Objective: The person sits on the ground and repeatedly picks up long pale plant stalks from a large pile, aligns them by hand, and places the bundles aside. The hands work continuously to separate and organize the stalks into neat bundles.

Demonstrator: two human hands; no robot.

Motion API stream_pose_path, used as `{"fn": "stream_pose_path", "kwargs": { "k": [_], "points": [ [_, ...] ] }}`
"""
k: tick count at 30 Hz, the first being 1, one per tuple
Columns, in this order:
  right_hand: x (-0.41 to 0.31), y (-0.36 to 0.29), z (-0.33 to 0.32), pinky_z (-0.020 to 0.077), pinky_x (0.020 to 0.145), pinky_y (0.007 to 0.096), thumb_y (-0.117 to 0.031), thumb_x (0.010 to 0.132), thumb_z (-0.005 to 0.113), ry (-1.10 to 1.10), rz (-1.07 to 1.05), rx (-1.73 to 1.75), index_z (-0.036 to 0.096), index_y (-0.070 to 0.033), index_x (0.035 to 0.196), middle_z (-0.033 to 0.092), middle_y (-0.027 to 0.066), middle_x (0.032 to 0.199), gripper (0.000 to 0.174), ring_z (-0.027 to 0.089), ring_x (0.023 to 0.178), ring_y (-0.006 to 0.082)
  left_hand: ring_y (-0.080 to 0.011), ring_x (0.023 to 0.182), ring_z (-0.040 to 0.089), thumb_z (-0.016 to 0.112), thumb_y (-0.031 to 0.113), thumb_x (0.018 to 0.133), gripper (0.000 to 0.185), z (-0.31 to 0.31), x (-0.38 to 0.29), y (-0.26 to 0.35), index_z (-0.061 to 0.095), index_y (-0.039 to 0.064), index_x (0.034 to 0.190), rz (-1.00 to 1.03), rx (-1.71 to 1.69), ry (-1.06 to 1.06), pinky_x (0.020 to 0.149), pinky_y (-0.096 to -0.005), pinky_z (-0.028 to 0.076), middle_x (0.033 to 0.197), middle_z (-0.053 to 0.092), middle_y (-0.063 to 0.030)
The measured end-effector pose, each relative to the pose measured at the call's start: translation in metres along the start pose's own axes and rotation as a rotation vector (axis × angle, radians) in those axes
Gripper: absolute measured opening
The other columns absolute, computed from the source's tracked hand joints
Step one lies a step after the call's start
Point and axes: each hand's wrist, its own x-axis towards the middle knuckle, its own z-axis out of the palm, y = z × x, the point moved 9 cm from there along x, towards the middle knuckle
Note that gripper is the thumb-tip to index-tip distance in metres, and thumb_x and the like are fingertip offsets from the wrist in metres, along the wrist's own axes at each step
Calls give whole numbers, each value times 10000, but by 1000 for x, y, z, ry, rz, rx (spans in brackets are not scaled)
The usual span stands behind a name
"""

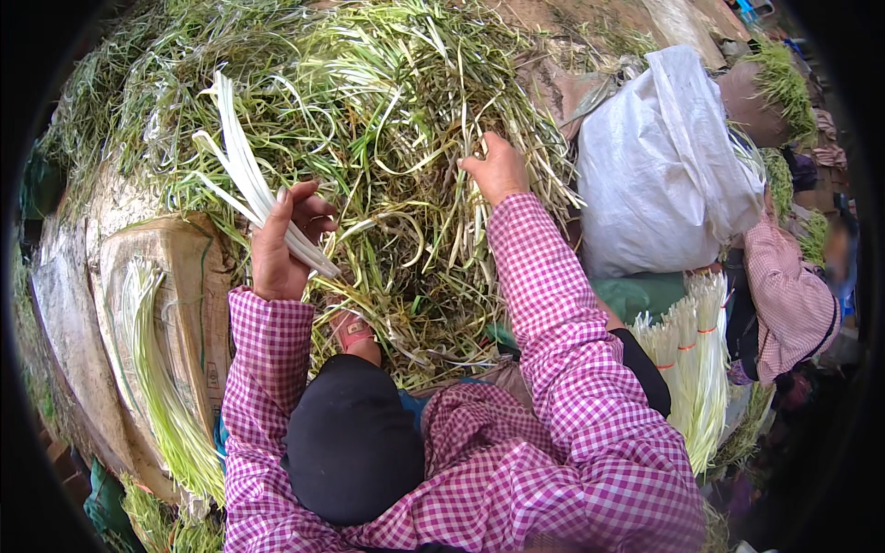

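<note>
My left hand holds a small bunch of white leafy stalks, which look like blanched chives. The bunch slants, with its spread ends up to the left and its narrow ends at the lower right, past my palm. Over the right part of a heap of loose green and yellowed leaves is my right hand, thumb and forefinger close together. Thin pale strands run by those fingertips; whether they are gripped, I cannot tell.
A long bunch of stalks lies on a woven sack at left. At right stand a stuffed white sack and several banded bundles. Another person's checked sleeve shows beyond. My sandalled foot is at the heap's near edge.
</note>
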Motion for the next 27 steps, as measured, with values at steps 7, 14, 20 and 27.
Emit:
{"fn": "stream_pose_path", "kwargs": {
  "k": [7,14,20,27],
  "points": [
    [-4,-7,-27,493,848,369,-160,768,692,116,-198,279,552,12,1146,611,176,1067,438,602,959,261,-169,716,543,538,165,911,290,-2,5,0,492,-8,1138,45,-98,-10,518,-249,461,794,558,-60],
    [-11,33,-32,464,754,235,-88,835,609,115,-118,842,595,5,1070,634,51,932,253,570,815,112,-137,700,531,475,116,934,283,-9,0,-7,455,5,1194,24,-105,17,471,-209,436,798,542,-60],
    [-2,64,-34,457,664,291,-183,859,587,215,-50,516,622,27,982,616,96,737,246,554,679,157,-130,666,539,473,117,936,283,-6,-3,-12,456,6,1196,7,-118,9,455,-207,429,783,545,-61],
    [5,56,-37,422,875,405,-380,865,568,254,35,112,554,-37,1172,577,149,1113,460,555,998,277,-139,669,537,477,100,928,282,-7,-8,-11,446,7,1193,-10,-147,21,441,-204,426,788,541,-73]
  ]
}}
